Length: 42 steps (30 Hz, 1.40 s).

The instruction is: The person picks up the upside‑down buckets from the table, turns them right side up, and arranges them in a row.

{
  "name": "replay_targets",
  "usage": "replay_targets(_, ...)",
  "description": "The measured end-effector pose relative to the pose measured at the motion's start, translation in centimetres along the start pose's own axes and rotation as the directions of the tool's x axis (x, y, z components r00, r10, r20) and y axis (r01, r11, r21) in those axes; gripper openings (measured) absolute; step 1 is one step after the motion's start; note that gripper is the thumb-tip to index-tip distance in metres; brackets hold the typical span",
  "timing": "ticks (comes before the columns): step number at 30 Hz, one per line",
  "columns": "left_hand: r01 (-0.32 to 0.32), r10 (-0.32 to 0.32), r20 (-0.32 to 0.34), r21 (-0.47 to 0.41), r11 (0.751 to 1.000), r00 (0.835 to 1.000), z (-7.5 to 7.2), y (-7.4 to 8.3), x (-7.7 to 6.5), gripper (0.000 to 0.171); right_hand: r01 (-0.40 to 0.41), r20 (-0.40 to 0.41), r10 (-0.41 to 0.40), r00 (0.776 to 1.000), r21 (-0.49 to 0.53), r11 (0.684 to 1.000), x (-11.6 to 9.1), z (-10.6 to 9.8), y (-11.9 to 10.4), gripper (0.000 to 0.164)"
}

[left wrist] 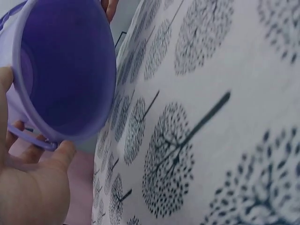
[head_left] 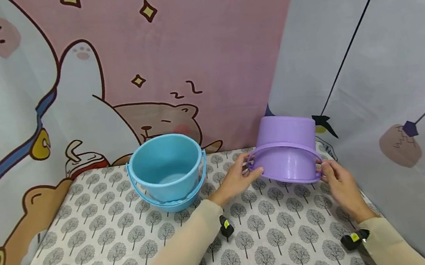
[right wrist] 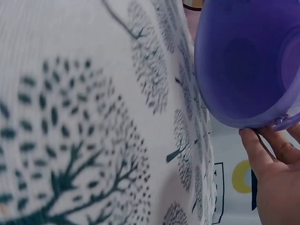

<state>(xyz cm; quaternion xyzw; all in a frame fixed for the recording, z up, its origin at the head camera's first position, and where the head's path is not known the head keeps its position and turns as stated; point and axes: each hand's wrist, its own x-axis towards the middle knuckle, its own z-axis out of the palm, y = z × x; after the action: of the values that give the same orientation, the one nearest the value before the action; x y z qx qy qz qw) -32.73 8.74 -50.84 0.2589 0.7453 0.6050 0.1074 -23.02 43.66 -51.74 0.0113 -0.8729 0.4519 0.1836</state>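
Note:
A purple bucket [head_left: 285,131] is tipped with its mouth facing down and toward me, its handle lying across the outside. My left hand [head_left: 238,178] grips its left side at the rim, thumb on the edge and fingers behind by the handle joint. On the opposite side my right hand [head_left: 341,184] holds the rim near the other handle joint. The left wrist view looks into the hollow of the purple bucket [left wrist: 70,70], with the left hand [left wrist: 37,187] at its rim. In the right wrist view, fingertips [right wrist: 251,140] touch the rim's underside.
Left of the hands, a light blue bucket [head_left: 168,166] stands upright, nested in another blue bucket [head_left: 178,206], handles hanging at the front. A tree-patterned cloth [head_left: 244,241] covers the table. Printed curtains [head_left: 218,59] hang behind and at the right.

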Motion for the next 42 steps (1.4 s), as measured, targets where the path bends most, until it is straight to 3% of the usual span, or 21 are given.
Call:
replay_targets(9,-0.082,0.079,-0.087,-0.041,0.996,0.993,0.5,0.4,-1.3,0.08,-0.009,-0.045,0.012,0.999,0.072,0.997,-0.1,0.4,-1.7,0.053)
replay_targets(14,-0.145,0.143,-0.101,-0.016,0.989,0.985,0.7,0.6,-2.1,0.07,0.016,-0.078,-0.008,0.997,0.099,0.995,-0.2,0.7,-2.9,0.053)
replay_targets(21,-0.13,0.129,-0.134,0.006,0.992,0.982,0.5,1.7,-3.5,0.074,0.036,-0.096,-0.021,0.995,0.157,0.987,-0.3,1.1,-4.5,0.049)
replay_targets(27,-0.173,0.169,-0.149,-0.017,0.985,0.974,0.3,2.3,-4.2,0.076,0.058,-0.142,-0.038,0.989,0.141,0.988,-0.7,1.4,-5.6,0.05)
replay_targets(35,-0.185,0.185,-0.154,0.018,0.983,0.97,-0.2,3.2,-5.1,0.079,0.092,-0.165,-0.038,0.986,0.331,0.939,-0.8,1.7,-6.4,0.046)
replay_targets(42,-0.224,0.224,-0.182,0.019,0.974,0.957,-0.5,3.4,-5.7,0.086,0.133,-0.171,-0.086,0.981,0.284,0.949,-1.4,1.9,-7.1,0.046)
